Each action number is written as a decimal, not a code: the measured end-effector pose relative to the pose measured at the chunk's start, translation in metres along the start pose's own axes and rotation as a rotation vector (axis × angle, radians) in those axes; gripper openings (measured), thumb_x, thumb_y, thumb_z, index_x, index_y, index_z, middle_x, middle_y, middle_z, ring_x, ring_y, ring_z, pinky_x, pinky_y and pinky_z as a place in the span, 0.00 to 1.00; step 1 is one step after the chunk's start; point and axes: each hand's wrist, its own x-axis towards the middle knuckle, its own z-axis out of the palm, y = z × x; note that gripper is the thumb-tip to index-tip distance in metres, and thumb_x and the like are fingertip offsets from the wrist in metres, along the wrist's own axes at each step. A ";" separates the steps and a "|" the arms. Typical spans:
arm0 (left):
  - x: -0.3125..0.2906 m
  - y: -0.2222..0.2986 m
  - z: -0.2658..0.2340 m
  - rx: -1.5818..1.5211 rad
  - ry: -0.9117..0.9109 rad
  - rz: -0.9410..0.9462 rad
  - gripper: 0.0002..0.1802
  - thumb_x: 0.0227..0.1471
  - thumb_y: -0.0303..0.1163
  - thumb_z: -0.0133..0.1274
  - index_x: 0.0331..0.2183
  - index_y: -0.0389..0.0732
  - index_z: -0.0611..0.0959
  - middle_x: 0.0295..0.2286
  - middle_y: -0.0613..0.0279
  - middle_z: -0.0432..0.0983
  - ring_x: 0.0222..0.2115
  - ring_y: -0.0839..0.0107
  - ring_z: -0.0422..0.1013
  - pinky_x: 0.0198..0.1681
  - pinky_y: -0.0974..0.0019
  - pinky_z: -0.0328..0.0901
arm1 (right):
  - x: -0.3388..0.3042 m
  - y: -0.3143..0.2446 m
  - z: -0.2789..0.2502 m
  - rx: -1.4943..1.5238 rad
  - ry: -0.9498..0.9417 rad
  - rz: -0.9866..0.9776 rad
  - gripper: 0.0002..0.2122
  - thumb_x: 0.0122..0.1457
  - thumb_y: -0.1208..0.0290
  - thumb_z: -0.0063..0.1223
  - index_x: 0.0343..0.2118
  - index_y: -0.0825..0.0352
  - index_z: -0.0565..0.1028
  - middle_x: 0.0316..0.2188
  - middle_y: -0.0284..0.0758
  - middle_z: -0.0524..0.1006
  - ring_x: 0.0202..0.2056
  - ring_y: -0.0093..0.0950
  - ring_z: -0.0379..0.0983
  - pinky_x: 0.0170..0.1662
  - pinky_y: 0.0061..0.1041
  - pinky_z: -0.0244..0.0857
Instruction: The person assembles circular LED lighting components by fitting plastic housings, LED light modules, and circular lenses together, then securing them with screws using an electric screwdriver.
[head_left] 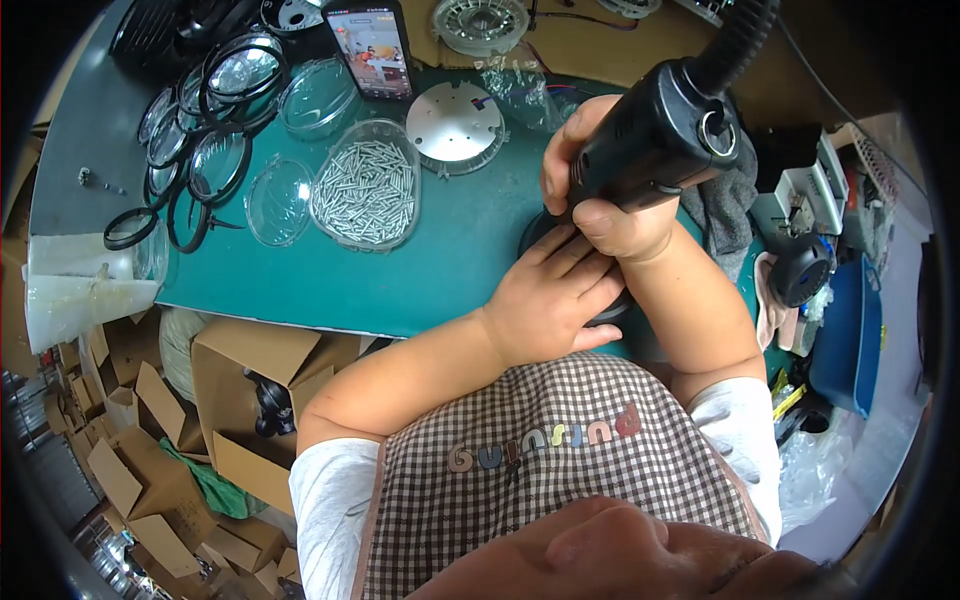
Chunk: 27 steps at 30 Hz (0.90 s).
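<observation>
My right hand (640, 228) is wrapped round a black power screwdriver (645, 135), which is tilted, with a ribbed cable sleeve leading off its upper end. Its tip is hidden behind the hands. Below it, my left hand (548, 300) lies flat with fingers stretched out on a dark round part (533, 236), mostly covered by the hand. A clear tub (413, 225) full of small silver screws (365, 190) stands left of the hands on the green mat (330, 290). Beyond them sits a silver round plate (455, 122) with holes and coloured wires beside it.
Black rings (225, 165) and clear round covers (278, 203) crowd the mat's left side. A lit phone (370, 50) leans upright at the back. Grey cloth (730, 200) and a blue bin (848, 340) are at the right. Open cardboard boxes (250, 400) stand below the table's front edge.
</observation>
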 end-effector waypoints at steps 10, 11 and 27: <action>0.001 0.002 -0.001 0.020 -0.008 -0.009 0.31 0.36 0.49 0.65 0.42 0.41 0.81 0.46 0.56 0.74 0.53 0.55 0.66 0.62 0.49 0.56 | 0.000 0.007 -0.004 0.065 -0.055 0.025 0.31 0.43 0.81 0.71 0.51 0.68 0.68 0.34 0.29 0.74 0.29 0.17 0.70 0.30 0.18 0.65; 0.000 0.001 0.000 0.019 -0.018 -0.016 0.32 0.36 0.49 0.65 0.42 0.41 0.81 0.45 0.56 0.74 0.53 0.54 0.66 0.61 0.49 0.56 | 0.001 0.006 -0.002 0.063 -0.048 0.024 0.31 0.43 0.82 0.71 0.52 0.68 0.68 0.37 0.30 0.74 0.31 0.17 0.69 0.30 0.18 0.65; 0.002 0.005 0.002 0.098 -0.071 -0.018 0.36 0.36 0.49 0.67 0.48 0.45 0.80 0.52 0.57 0.72 0.55 0.55 0.66 0.58 0.46 0.58 | -0.009 -0.054 -0.034 -0.068 0.458 -0.347 0.23 0.56 0.57 0.60 0.48 0.65 0.66 0.29 0.34 0.73 0.24 0.25 0.71 0.30 0.25 0.68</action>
